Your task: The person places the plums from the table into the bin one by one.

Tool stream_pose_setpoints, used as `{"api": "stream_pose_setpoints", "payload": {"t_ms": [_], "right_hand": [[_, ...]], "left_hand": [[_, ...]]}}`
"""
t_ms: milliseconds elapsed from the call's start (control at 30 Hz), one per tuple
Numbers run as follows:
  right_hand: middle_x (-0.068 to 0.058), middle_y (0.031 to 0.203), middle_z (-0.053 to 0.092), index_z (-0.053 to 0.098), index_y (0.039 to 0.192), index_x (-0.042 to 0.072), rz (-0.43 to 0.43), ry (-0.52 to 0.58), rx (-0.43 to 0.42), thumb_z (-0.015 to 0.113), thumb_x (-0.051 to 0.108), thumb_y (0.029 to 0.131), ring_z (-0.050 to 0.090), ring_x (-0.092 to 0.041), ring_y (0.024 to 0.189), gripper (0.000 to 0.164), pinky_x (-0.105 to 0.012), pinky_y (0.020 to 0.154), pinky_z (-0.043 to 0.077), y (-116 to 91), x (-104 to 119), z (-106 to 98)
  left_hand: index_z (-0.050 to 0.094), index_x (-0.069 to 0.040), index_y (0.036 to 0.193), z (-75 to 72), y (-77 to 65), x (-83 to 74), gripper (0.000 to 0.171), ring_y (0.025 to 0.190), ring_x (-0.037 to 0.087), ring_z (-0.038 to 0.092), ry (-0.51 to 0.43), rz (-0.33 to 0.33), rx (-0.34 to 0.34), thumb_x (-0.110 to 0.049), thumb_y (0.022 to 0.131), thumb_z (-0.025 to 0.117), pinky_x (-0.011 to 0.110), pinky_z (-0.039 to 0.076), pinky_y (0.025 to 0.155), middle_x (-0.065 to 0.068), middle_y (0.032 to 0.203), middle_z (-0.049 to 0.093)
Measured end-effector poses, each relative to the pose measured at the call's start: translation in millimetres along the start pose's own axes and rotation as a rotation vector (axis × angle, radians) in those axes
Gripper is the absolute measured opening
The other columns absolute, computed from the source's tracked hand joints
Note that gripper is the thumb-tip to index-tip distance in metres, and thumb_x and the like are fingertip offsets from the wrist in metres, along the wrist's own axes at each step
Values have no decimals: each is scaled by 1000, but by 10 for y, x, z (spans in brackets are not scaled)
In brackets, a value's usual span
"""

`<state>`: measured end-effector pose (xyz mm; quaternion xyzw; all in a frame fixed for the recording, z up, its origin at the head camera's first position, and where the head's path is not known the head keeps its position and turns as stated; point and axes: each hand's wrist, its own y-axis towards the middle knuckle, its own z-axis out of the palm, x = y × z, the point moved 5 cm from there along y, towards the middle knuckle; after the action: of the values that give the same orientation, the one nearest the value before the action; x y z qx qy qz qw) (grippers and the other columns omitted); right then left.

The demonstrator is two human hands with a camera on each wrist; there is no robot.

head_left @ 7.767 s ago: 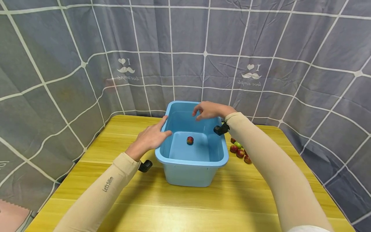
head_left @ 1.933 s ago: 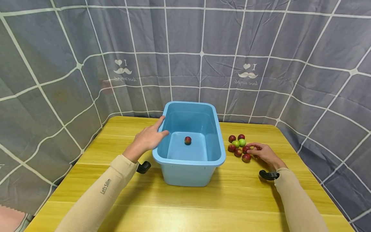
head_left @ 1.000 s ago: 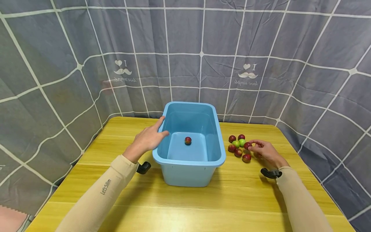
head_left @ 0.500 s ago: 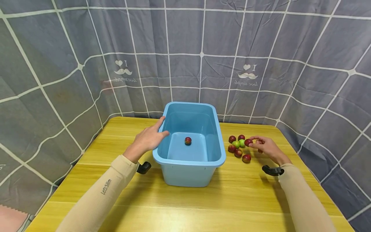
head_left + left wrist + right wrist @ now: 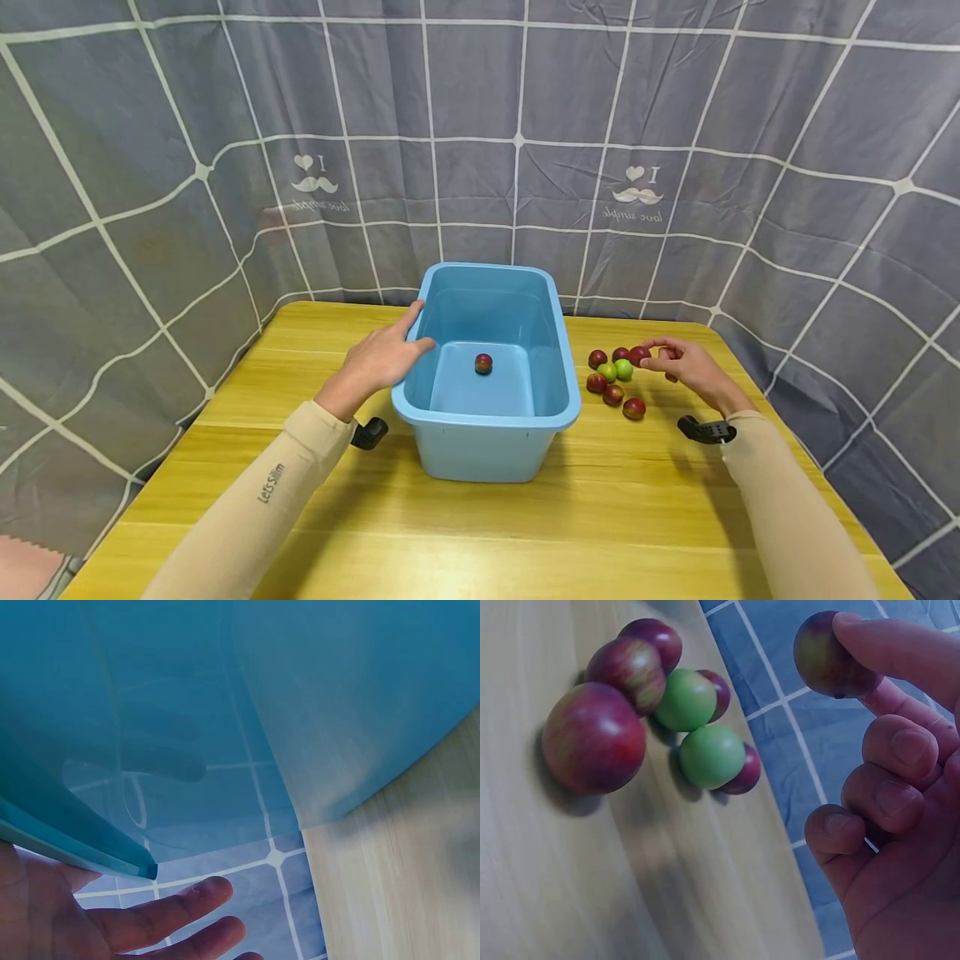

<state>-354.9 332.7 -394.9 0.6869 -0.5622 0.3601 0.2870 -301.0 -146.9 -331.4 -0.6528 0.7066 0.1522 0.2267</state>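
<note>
Red plum (image 5: 823, 661) is in the right hand (image 5: 692, 367), pinched between thumb and index finger, other fingers curled in toward the palm; plum looks clear of the bench (image 5: 480, 542), height hard to judge. It sits over the right part of the bench, toward the far right corner, at the far right of the loose fruit. In the head view it shows just beside the nearest of the loose red plums (image 5: 633, 408); can't tell if they touch. Five of those lie on the bench, bunched with two green plums (image 5: 623, 370), which are side by side mid-cluster. One red plum sits nearest the bench's near edge, a bit out from the rest. Left of the cluster, well in from both side edges, stands a blue tub (image 5: 487, 454), upright, set toward the bench's far edge. Single plum in the tub (image 5: 483, 363) lies on its floor, around the middle. Left hand (image 5: 378, 357) rests on the tub's left rim, fingers straight and spread, thumb over the rim to the inside. Both arms wear beige sleeves (image 5: 240, 508), lettering on the left one; black wrist devices (image 5: 370, 433) at both wrists. Grey curtain (image 5: 480, 100) with white grid lines behind the far edge and along both sides.
</note>
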Motion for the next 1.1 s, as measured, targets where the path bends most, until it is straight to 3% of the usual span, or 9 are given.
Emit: {"api": "stream_pose_setpoints", "payload": {"t_ms": [333, 700, 1100], "right_hand": [[-3, 73, 47, 61, 131, 3, -72, -10, 8, 73, 29, 94, 47, -24, 67, 47, -28, 61, 43, 120, 83, -59], [-5, 72, 48, 62, 129, 6, -126, -87, 16, 72, 31, 94, 43, -21, 58, 44, -31, 56, 39, 104, 420, -123], [-3, 74, 47, 63, 126, 7, -181, -151, 41, 71, 29, 95, 42, -19, 62, 39, -31, 61, 37, 143, 721, -153]], "left_hand": [[2, -37, 163, 2, 4, 8, 77, 136, 43, 49, 3, 10, 4, -57, 98, 39, 59, 48, 90, 13, 162, 35], [2, -38, 163, 4, 3, 6, 79, 135, 43, 49, -1, 3, 2, -56, 98, 42, 59, 48, 89, 14, 162, 36], [2, -37, 163, 3, 0, -9, 80, 134, 42, 51, 0, 0, 7, -57, 96, 43, 57, 49, 87, 13, 162, 36]]}}
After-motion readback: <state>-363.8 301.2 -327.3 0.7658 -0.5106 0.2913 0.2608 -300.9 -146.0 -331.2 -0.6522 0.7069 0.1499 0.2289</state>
